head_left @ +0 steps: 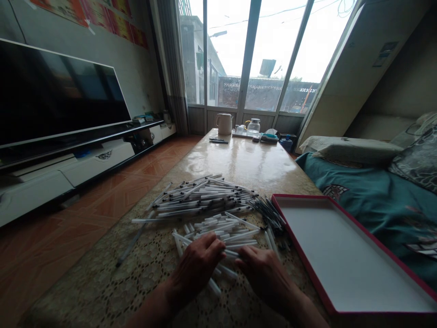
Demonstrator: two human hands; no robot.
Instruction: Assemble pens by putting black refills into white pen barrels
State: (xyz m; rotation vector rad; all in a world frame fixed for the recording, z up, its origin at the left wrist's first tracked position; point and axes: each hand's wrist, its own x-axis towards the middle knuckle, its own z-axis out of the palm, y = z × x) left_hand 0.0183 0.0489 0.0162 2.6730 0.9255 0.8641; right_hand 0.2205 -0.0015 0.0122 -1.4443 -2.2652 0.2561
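Low over the table, my left hand is closed around one end of a white pen barrel. My right hand pinches at the barrel's other end, so it lies level between the two. Just beyond and beneath my hands spreads a loose heap of white pen barrels. Farther off lies a bigger pile of white pens with dark tips. A bunch of thin dark refills rests to the right of that pile. What my fingertips press on is partly hidden.
A shallow red-edged box lid lies at the right. One pen sits apart at the left. At the table's far end stand a kettle, a glass pot and a tissue pack. A bed flanks the right side.
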